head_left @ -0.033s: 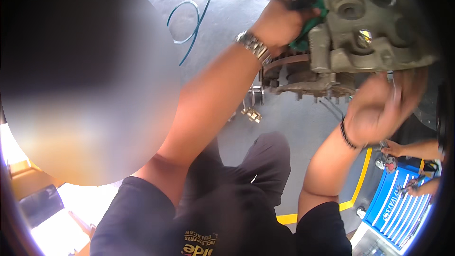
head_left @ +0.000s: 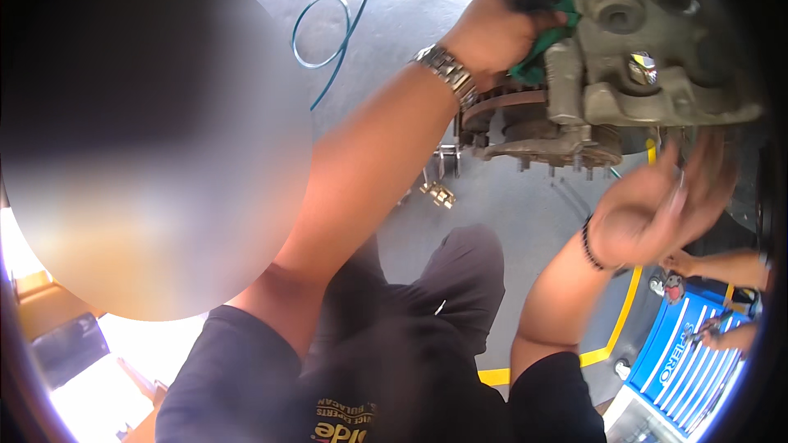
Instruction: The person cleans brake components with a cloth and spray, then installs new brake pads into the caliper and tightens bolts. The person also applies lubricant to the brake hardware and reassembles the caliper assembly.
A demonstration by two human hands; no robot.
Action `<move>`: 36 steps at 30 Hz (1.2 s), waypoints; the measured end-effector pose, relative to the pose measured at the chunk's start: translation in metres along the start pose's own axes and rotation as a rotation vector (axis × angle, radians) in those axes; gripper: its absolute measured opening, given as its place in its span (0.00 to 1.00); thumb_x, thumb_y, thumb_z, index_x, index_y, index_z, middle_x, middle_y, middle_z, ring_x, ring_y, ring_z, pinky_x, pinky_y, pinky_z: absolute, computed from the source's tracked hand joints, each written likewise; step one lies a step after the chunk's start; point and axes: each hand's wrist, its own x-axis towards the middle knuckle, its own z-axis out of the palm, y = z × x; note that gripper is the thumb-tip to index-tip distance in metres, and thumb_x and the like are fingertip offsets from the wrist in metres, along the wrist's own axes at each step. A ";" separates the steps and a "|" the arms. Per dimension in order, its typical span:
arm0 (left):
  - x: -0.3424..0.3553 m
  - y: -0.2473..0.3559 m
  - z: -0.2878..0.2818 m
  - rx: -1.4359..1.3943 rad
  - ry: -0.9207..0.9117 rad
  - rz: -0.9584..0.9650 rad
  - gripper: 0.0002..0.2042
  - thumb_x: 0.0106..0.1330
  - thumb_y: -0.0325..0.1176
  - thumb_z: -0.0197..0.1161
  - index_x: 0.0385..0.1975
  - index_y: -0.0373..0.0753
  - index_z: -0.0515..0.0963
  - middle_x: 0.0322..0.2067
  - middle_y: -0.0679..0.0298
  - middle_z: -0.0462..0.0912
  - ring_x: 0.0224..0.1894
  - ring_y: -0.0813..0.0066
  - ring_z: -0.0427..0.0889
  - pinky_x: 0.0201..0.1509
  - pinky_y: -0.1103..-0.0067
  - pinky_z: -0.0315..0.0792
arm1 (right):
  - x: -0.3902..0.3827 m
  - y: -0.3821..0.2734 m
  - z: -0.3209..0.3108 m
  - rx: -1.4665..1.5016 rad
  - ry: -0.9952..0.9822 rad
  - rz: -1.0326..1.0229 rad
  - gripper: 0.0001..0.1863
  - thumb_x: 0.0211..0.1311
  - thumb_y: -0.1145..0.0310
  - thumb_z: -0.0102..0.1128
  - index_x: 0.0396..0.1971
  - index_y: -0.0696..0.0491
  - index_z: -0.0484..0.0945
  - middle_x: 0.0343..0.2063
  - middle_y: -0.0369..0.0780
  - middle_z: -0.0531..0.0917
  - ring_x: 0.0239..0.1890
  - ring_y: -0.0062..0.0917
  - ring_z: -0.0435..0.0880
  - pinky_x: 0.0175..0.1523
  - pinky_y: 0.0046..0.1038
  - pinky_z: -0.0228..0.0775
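My left hand (head_left: 492, 29), with a metal watch on its wrist, is closed on a green cloth (head_left: 533, 66) against the left side of a grey brake caliper (head_left: 611, 49). Something dark shows by its fingers, too unclear to name. Under the caliper is a rusty brake disc (head_left: 513, 101), with wheel studs pointing down from the hub. Below the caliper's right part, my right hand (head_left: 648, 209) is raised with its palm turned up. Motion smears its fingers, and a thin silvery streak shows among them; whether it holds something cannot be made out.
A teal hose (head_left: 338, 53) loops across the grey floor. Brass-coloured and silvery metal parts (head_left: 439, 193) show below the disc. At right, another person's hands (head_left: 726, 336) are over a blue tool cabinet (head_left: 689, 361) on casters. A yellow line (head_left: 628, 312) marks the floor.
The caliper and disc sit slightly farther right in the picture. My right hand has shifted a little lower and left, still blurred. My left hand keeps hold of the green cloth.
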 end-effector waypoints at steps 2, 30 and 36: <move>-0.003 0.000 -0.003 -0.039 0.011 -0.048 0.23 0.61 0.27 0.66 0.57 0.34 0.72 0.51 0.54 0.80 0.48 0.69 0.80 0.48 0.76 0.77 | -0.058 0.002 -0.052 -0.184 0.006 -0.103 0.27 0.67 0.64 0.48 0.60 0.65 0.61 0.49 0.56 0.75 0.48 0.42 0.78 0.53 0.38 0.72; -0.155 -0.066 -0.140 1.366 -0.249 -0.744 0.25 0.57 0.35 0.60 0.58 0.38 0.73 0.50 0.49 0.80 0.54 0.54 0.79 0.59 0.66 0.72 | -0.387 0.134 -0.092 -1.021 -0.731 1.529 0.35 0.50 0.44 0.69 0.37 0.67 0.79 0.42 0.58 0.83 0.48 0.50 0.82 0.54 0.42 0.73; -0.147 -0.050 -0.115 1.571 -0.610 -0.621 0.39 0.54 0.46 0.72 0.66 0.43 0.65 0.59 0.50 0.73 0.61 0.53 0.73 0.65 0.65 0.67 | -0.309 0.018 -0.102 -0.438 -0.499 1.809 0.28 0.56 0.54 0.67 0.44 0.67 0.80 0.37 0.48 0.85 0.41 0.32 0.85 0.46 0.32 0.76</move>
